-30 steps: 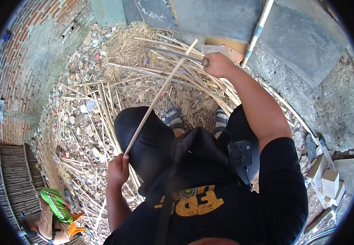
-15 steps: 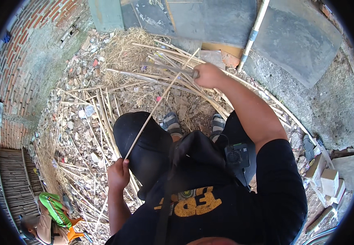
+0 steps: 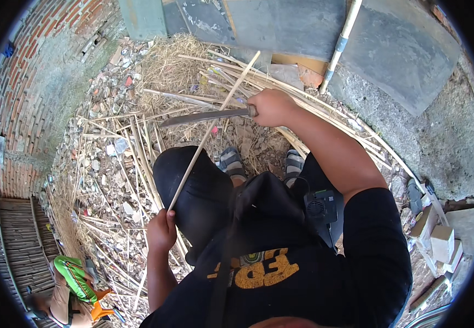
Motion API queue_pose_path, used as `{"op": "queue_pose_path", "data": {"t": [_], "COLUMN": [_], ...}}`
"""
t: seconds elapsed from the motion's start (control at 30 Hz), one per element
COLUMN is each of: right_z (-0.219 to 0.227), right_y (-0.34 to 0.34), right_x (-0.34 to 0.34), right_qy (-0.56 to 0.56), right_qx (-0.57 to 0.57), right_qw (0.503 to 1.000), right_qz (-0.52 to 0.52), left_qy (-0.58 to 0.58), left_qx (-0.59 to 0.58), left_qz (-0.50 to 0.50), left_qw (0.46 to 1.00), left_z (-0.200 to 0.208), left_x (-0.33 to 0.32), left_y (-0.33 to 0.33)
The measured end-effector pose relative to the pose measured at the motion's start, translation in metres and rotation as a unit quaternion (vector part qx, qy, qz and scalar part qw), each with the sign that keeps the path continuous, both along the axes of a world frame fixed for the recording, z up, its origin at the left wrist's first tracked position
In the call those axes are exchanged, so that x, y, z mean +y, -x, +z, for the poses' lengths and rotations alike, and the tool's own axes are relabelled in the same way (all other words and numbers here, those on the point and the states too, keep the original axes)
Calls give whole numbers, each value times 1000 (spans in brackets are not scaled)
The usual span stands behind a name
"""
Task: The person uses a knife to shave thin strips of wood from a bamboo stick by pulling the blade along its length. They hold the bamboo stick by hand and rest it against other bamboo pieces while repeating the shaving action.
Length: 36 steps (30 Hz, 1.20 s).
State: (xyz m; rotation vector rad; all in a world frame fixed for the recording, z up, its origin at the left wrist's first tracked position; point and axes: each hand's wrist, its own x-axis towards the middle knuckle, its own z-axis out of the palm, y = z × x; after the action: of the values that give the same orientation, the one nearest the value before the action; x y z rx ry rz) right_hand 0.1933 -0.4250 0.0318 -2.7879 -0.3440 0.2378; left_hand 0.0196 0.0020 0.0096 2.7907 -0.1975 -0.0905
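Observation:
My left hand (image 3: pixel 161 230) grips the lower end of a long, thin bamboo strip (image 3: pixel 197 154), which slants up and away to the right across my left knee. In my right hand (image 3: pixel 273 107) is the handle of a machete (image 3: pixel 207 117). Its long dark blade points left and crosses the strip beyond my knees; whether blade and strip touch, I cannot tell. Both hands are closed. Past the blade lies a pile of split bamboo strips (image 3: pixel 297 93) on the ground, running off to the right.
A heap of dry shavings (image 3: pixel 174 63) lies ahead, before leaning grey panels (image 3: pixel 291 27). More strips (image 3: pixel 141 158) cover the rubble at my left. A brick wall (image 3: pixel 29 104) stands left; a person in green (image 3: pixel 75 279) sits lower left. White blocks (image 3: pixel 442 243) lie at right.
The machete, blurred before, has come nearer to me and now shows clearly across the bamboo strip. The strip's far end has shifted slightly left; my left hand has hardly moved.

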Motion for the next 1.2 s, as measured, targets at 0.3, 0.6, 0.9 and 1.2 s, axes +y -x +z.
{"op": "queue_pose_path", "data": {"t": [0.3, 0.6, 0.9, 1.2], "right_z": [-33, -39, -1, -18], "right_y": [-24, -21, -1, -10], "right_x": [-45, -41, -15, -24], "right_qy": [-108, -71, -60, -60], "right_qx": [-18, -6, -10, -58], "right_qw": [991, 995, 998, 995], "right_qz": [-76, -68, -26, -61], "left_qy": [-35, -9, 15, 39], "left_qx": [-2, -2, -23, -4], "left_qz": [6, -7, -6, 2], "left_qw": [999, 1000, 1000, 999], "left_z": [12, 10, -4, 1], "left_x": [-9, -9, -4, -7], "left_y": [1, -6, 0, 0]}}
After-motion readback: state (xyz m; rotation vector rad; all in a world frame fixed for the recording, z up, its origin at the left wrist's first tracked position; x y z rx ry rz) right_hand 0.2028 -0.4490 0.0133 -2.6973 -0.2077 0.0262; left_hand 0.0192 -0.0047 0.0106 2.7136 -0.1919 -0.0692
